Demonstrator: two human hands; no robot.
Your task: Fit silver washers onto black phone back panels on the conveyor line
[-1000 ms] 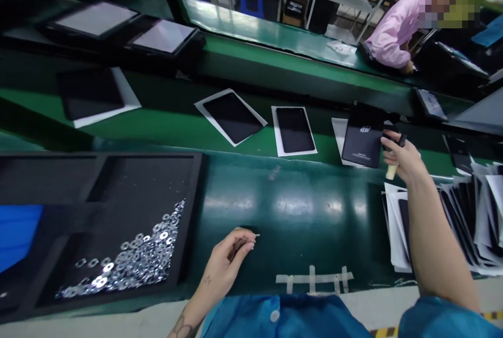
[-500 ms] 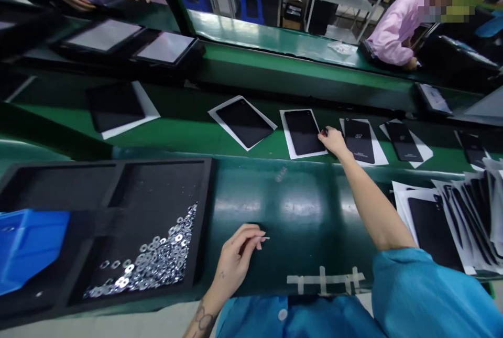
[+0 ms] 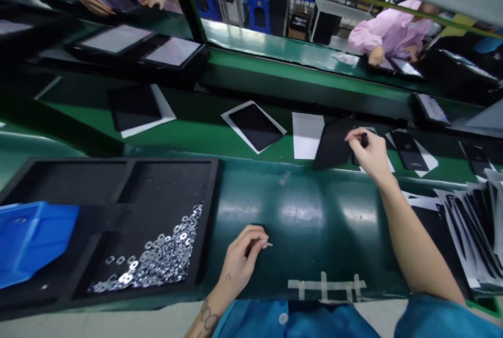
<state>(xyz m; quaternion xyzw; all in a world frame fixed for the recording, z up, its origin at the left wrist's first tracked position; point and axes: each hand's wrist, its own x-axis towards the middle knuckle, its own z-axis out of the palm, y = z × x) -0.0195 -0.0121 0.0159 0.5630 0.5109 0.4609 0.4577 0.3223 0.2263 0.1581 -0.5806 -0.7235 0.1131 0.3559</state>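
While right hand [image 3: 369, 155] holds one black panel [image 3: 333, 143], left hand [image 3: 244, 255] near washers [image 3: 157, 259]

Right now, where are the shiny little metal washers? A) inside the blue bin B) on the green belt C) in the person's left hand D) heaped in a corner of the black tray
D: the metal washers lie heaped in a lower corner of the black foam tray.
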